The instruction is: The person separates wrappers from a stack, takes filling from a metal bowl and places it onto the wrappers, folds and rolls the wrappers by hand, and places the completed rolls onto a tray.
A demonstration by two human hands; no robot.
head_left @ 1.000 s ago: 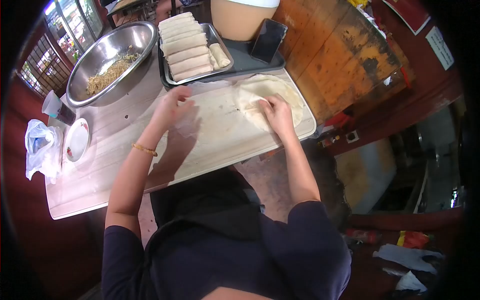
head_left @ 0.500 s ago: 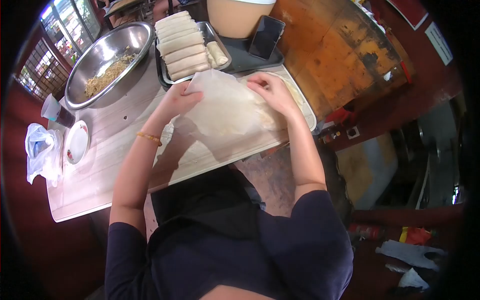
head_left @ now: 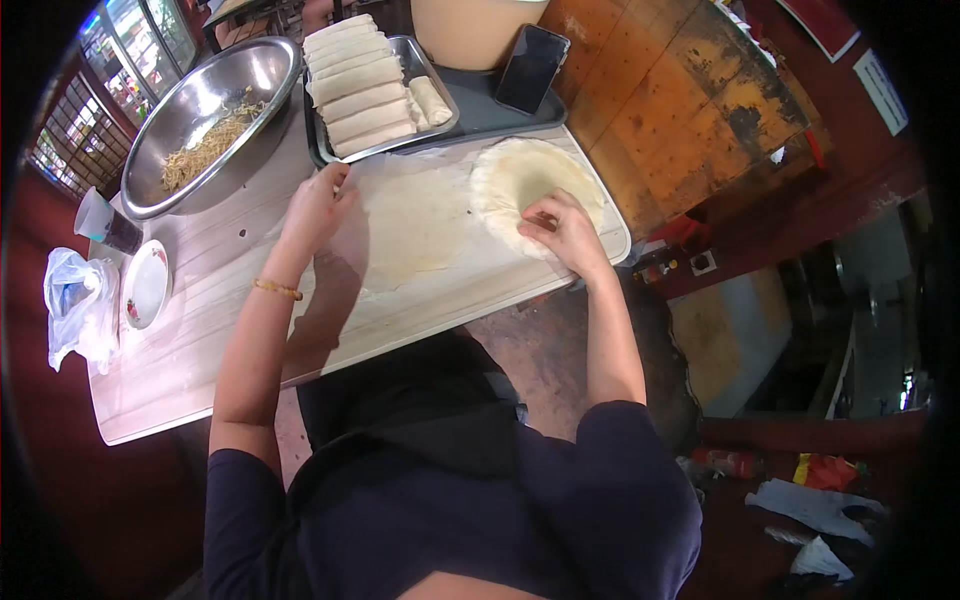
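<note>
A thin pale wrapper sheet (head_left: 415,220) lies flat on the table (head_left: 215,300) in front of me. Beside its upper left edge is my left hand (head_left: 322,205), raised a little, with its fingers curled and slightly apart and nothing in them. To the right rests a round stack of wrappers (head_left: 510,185). My right hand (head_left: 562,230) is over the stack's lower right edge, thumb and fingers pinched together; whatever is between them is too small to make out. Several pale rolls (head_left: 365,95) lie in rows on a metal tray (head_left: 455,110) beyond the sheet.
At the back left stands a steel bowl (head_left: 275,75) with shredded filling (head_left: 215,145). A cup (head_left: 105,222), a small plate (head_left: 147,285) and a plastic bag (head_left: 80,305) are at the left edge. A phone (head_left: 532,70) leans against a large tub (head_left: 470,30).
A sheet was lifted off the stack between both hands and now lies flat left of it. My left hand has let go; my right hand is back at the stack.
</note>
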